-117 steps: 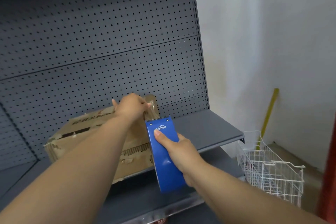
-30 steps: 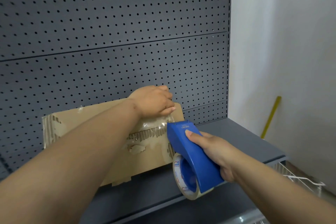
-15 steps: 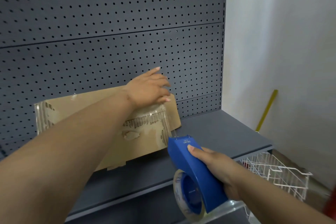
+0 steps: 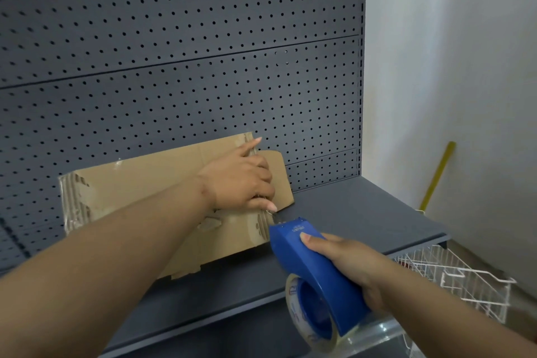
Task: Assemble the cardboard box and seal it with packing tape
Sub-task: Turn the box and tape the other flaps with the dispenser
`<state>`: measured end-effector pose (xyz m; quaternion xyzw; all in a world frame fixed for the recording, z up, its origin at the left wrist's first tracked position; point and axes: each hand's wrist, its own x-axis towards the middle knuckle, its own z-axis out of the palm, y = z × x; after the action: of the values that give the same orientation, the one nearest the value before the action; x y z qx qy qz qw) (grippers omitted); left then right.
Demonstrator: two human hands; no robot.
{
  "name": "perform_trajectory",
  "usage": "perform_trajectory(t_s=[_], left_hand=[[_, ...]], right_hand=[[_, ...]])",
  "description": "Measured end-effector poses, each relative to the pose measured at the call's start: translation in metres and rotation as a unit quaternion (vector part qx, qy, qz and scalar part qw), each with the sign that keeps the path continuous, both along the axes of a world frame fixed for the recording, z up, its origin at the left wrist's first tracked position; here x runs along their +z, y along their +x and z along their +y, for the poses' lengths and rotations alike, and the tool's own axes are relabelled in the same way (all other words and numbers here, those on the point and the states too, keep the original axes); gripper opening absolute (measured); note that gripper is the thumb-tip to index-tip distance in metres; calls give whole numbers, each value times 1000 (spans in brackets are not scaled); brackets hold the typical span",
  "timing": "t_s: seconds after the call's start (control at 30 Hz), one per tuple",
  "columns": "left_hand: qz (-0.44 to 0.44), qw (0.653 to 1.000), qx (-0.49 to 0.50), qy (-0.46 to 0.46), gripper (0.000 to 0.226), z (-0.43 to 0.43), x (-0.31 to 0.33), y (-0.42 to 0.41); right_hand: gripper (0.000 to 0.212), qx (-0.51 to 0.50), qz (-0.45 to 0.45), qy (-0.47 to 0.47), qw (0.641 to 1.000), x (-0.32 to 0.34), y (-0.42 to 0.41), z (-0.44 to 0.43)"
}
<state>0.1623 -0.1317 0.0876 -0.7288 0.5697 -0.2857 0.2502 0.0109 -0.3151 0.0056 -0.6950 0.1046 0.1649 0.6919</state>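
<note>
Left hand (image 4: 238, 180) gripping box (image 4: 139, 180), tape dispenser (image 4: 308, 267) beside

The cardboard box (image 4: 139, 183) is partly covered by the left hand (image 4: 241, 180) and forearm; the print on the tape dispenser (image 4: 313, 270) cannot be read.

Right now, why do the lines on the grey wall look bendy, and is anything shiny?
Head view: the wide lens bows the pegboard seams and its edge post; head view: soft, even light leaves only a faint shadow under the cardboard box on the shelf; head view: the tape roll in the dispenser looks glossy.
</note>
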Motion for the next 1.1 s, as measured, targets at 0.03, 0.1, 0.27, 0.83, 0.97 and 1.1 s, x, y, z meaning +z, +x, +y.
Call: perform_trajectory(t_s=[0.03, 0.1, 0.27, 0.83, 0.97, 1.1], left_hand=[[-8, 1000, 1, -5, 47, 0, 2, 3], [-11, 1000, -7, -12, 44, 0, 2, 9], [-15, 999, -15, -29, 44, -4, 1, 12], [-24, 994, 95, -41, 56, -11, 1, 0], [-79, 960, 235, -133, 86, -10, -6, -13], [-36, 944, 278, -174, 81, -9, -8, -13]], right_hand=[[35, -1, -5, 2, 1000, 1, 2, -1], [33, -3, -11, 2, 1000, 2, 4, -3], [32, -6, -24, 5, 1000, -6, 1, -1], [37, 22, -36, -124, 991, -14, -3, 1], [48, 28, -69, -216, 974, -9, 16, 10], [49, 46, -77, -242, 966, -2, 30, 11]])
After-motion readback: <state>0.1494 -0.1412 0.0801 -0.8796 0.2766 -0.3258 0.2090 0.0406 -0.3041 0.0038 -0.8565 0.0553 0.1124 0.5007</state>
